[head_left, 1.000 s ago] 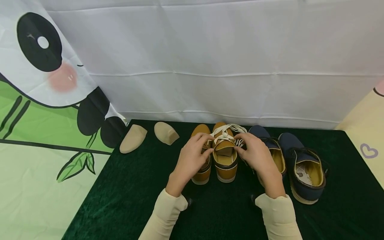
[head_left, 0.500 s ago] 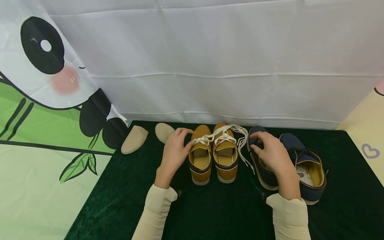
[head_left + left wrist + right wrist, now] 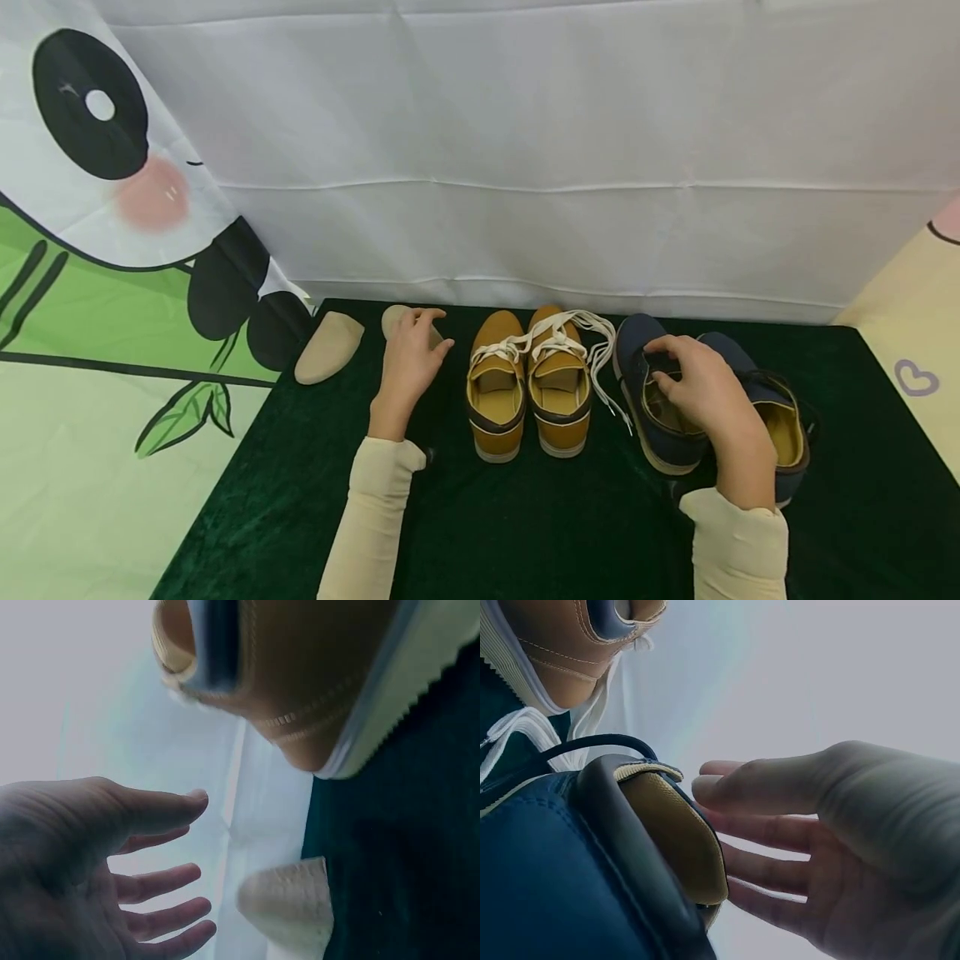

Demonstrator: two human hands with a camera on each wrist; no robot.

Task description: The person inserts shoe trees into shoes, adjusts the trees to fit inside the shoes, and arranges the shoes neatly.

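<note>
On the left lies one beige insert (image 3: 329,347); beside it, the left hand (image 3: 405,362) has moved over to a second beige insert (image 3: 393,318), fingers apart. Mid-desk, the tan shoes (image 3: 561,440) now stand untouched, so attention seems to have left them. Rightward, the right hand (image 3: 705,379) has shifted over a navy shoe (image 3: 651,429), fingers parted. The left wrist view shows a bare palm that the head view hides; the right wrist view shows fingertips beside the navy tongue (image 3: 679,832), contact unclear.
</note>
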